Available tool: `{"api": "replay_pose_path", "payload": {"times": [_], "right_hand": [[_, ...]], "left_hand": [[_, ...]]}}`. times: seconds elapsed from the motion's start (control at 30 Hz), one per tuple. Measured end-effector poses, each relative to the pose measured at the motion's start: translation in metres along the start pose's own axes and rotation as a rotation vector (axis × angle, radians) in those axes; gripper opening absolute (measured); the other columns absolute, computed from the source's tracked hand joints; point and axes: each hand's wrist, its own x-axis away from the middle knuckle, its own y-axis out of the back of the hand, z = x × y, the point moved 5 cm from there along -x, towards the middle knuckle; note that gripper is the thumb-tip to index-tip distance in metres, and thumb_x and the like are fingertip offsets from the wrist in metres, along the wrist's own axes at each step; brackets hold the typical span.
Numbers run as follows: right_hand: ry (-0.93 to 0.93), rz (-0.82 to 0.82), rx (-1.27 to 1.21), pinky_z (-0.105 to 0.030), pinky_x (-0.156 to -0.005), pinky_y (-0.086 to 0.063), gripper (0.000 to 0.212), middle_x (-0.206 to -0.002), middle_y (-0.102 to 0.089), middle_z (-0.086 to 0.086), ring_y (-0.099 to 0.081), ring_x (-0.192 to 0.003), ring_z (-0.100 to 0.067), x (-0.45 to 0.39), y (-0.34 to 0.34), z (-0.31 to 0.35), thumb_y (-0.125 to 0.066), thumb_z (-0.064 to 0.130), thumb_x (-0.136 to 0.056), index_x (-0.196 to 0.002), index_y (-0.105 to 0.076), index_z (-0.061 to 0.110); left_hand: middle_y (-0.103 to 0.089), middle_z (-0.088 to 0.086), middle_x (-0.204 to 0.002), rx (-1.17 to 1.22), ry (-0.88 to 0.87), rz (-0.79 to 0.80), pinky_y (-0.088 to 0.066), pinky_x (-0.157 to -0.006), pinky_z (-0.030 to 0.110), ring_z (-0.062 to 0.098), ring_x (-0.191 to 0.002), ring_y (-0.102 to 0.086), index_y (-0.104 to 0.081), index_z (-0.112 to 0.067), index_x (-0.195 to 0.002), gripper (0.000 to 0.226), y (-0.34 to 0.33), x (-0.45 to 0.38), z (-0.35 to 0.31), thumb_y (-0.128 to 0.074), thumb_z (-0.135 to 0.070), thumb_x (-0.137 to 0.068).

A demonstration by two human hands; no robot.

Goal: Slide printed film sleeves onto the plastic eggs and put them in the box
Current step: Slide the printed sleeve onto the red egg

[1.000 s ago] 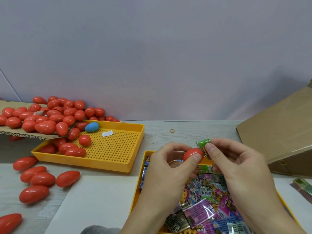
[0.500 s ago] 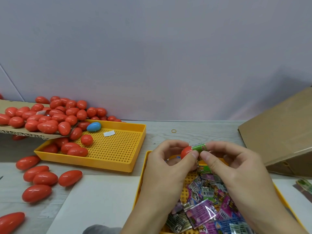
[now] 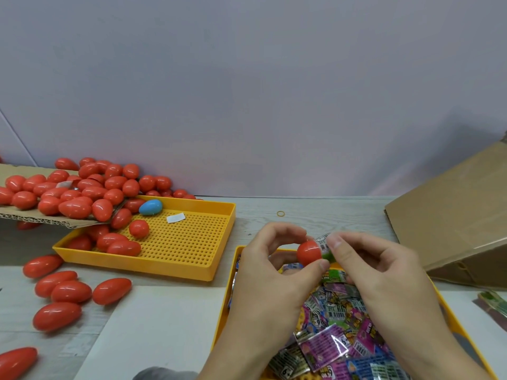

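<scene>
A red egg [image 3: 309, 253] is held above the near tray, pinched in the left hand [image 3: 270, 272] between thumb and curled fingers. A green printed sleeve [image 3: 326, 246] is pinched by the right hand [image 3: 384, 272] and sits over the egg's right end, only partly on. For the step to go well, the film mouth is best kept round and square to the egg's long axis, and the sleeve is best drawn on evenly, since a skewed pull is likely to crease or snag the thin film; the egg should be gripped behind the sleeve's path so the fingers do not block it.

The near yellow tray [image 3: 233, 286] is filled with loose flat sleeves [image 3: 323, 346] in purple, green and blue. The far yellow tray [image 3: 192, 242] holds several red eggs, one blue egg [image 3: 150, 207] and a small white slip [image 3: 175, 217]. More red eggs are heaped on a cardboard flap [image 3: 41, 219] at the left, and others lie loose on the surface [image 3: 315, 212]. A tilted cardboard box [image 3: 450, 220] stands at the right; its inside is not visible.
</scene>
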Motion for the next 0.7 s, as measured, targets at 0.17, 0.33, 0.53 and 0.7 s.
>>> {"api": "replay_pose_path", "payload": {"times": [0.17, 0.33, 0.53, 0.7], "right_hand": [[0.007, -0.021, -0.014, -0.009, -0.056, -0.048, 0.014, -0.076, -0.074, 0.009, -0.066, -0.069, 0.002, -0.0006, 0.0019, -0.0005, -0.069, 0.045, -0.066, -0.078, -0.076, 0.043], [-0.005, -0.022, -0.017, -0.009, -0.056, -0.047, 0.018, -0.076, -0.074, 0.009, -0.066, -0.069, 0.002, -0.0017, 0.0027, -0.0046, -0.07, 0.046, -0.064, -0.079, -0.076, 0.041], [-0.01, 0.008, -0.012, -0.008, -0.057, -0.047, 0.022, -0.076, -0.074, 0.009, -0.064, -0.067, 0.003, -0.0018, 0.002, -0.0057, -0.068, 0.049, -0.063, -0.081, -0.076, 0.04], [-0.04, 0.032, -0.02, -0.012, -0.06, -0.05, 0.02, -0.08, -0.075, 0.01, -0.067, -0.074, 0.003, -0.0014, 0.0012, -0.0088, -0.067, 0.049, -0.064, -0.081, -0.076, 0.042]], "left_hand": [[-0.073, -0.006, -0.091, -0.006, -0.044, 0.019, -0.06, -0.073, 0.028, 0.014, -0.088, -0.071, -0.07, -0.022, -0.091, 0.022, -0.0019, 0.0012, -0.0043, -0.083, -0.011, -0.078], [-0.072, -0.007, -0.096, 0.01, -0.049, 0.015, -0.058, -0.073, 0.023, 0.012, -0.092, -0.07, -0.066, -0.018, -0.097, 0.026, -0.0018, 0.0003, -0.0052, -0.08, -0.003, -0.08], [-0.069, -0.01, -0.097, -0.041, -0.064, 0.019, -0.056, -0.072, 0.019, 0.01, -0.096, -0.068, -0.065, -0.02, -0.096, 0.034, -0.0018, 0.0008, -0.0053, -0.081, 0.001, -0.076], [-0.068, -0.011, -0.095, -0.083, -0.063, 0.006, -0.057, -0.074, 0.021, 0.009, -0.096, -0.068, -0.065, -0.023, -0.095, 0.035, -0.0013, 0.0007, -0.005, -0.083, -0.001, -0.075]]}}
